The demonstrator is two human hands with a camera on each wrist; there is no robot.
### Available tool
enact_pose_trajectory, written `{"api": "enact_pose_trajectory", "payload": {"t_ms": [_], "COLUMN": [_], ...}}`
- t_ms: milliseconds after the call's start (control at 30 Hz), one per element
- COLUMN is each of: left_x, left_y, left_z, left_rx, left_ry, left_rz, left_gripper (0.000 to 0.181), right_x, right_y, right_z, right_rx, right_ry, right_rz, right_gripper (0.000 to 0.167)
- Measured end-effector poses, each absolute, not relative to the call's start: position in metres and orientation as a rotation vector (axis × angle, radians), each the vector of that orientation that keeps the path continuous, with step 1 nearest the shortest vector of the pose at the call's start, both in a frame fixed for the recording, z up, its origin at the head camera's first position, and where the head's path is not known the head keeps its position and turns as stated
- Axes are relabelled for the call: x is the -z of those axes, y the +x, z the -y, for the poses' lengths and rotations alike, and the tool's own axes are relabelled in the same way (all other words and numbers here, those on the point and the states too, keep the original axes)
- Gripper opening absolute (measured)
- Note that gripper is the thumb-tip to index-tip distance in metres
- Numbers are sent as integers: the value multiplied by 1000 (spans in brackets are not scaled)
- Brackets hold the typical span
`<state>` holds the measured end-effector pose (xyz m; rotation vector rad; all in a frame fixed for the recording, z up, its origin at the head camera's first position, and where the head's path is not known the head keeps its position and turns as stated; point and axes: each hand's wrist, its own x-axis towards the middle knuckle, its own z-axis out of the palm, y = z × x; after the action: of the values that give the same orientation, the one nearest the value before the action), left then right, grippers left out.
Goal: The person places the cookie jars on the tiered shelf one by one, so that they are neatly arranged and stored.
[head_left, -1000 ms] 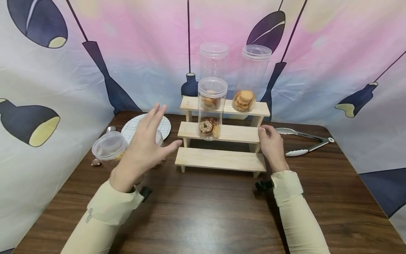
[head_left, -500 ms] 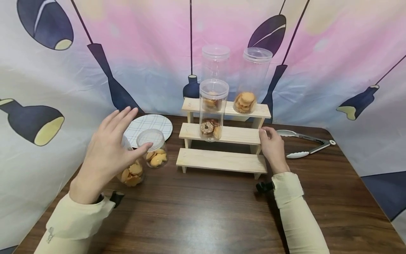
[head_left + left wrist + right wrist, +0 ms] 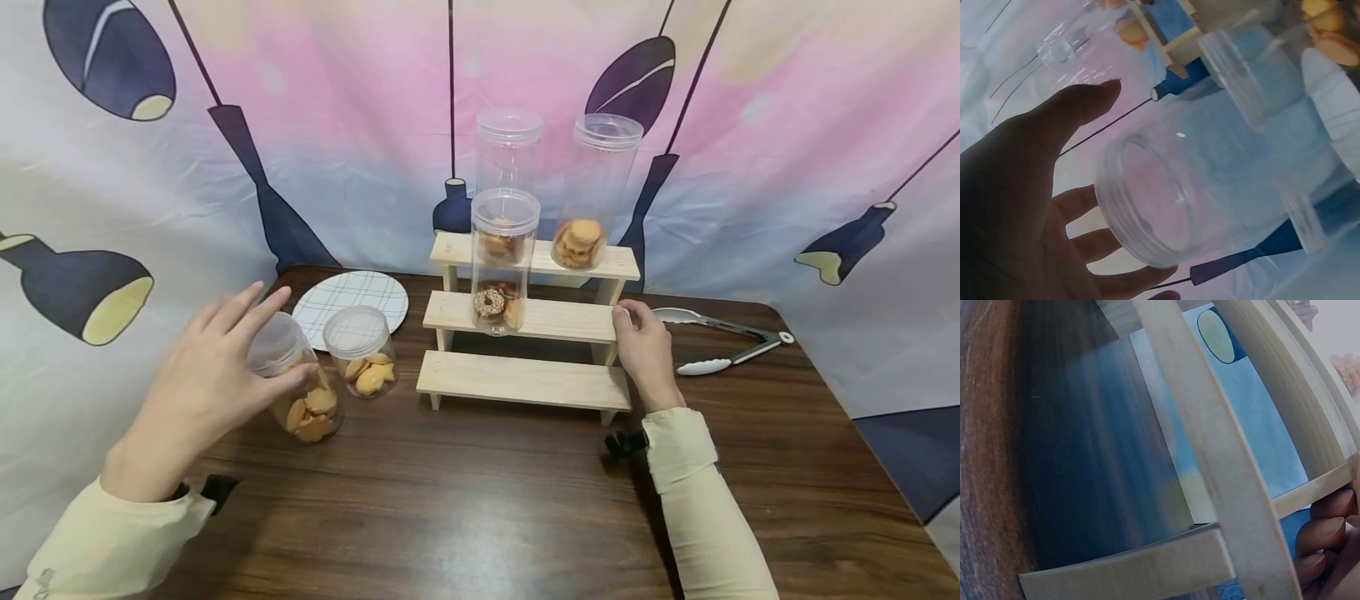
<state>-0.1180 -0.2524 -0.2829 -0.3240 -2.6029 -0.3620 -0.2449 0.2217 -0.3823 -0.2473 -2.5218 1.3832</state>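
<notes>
At the left, my left hand (image 3: 197,379) is spread around the lid end of a clear lidded jar of cookies (image 3: 313,410). In the left wrist view, its thumb stands apart from the jar (image 3: 1210,206), while the fingers reach behind the lid; contact is unclear. Beside that jar stands a shorter jar of cookies (image 3: 367,373). My right hand (image 3: 645,348) pinches the right end of the middle step on a three-tier wooden display stand (image 3: 525,379). Curled fingers (image 3: 1325,534) show under the step in the right wrist view.
On the middle step stands a jar with small doughnuts (image 3: 491,304). Two tall jars, one holding stacked cookies (image 3: 581,242), are on the top step. A checked round plate (image 3: 318,304) lies behind the left jars. White-tipped tongs (image 3: 705,365) lie right of the stand.
My left hand has moved left and down, away from the stand's side to the left jar, uncovering the shorter jar and plate. The right hand keeps its grip on the stand.
</notes>
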Motion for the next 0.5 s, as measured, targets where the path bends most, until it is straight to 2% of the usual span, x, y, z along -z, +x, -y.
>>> {"api": "enact_pose_trajectory", "payload": {"t_ms": [500], "left_x": [295], "left_y": [-119], "left_z": [261], "left_rx": [318], "left_ry": [-264], "left_rz": [2767], "left_gripper": [97], "right_x": [384], "right_y": [-246], "right_z": [-223], "right_rx": [-1386], "right_ry": [-226], "right_rz": [2515], "right_gripper": [52]}}
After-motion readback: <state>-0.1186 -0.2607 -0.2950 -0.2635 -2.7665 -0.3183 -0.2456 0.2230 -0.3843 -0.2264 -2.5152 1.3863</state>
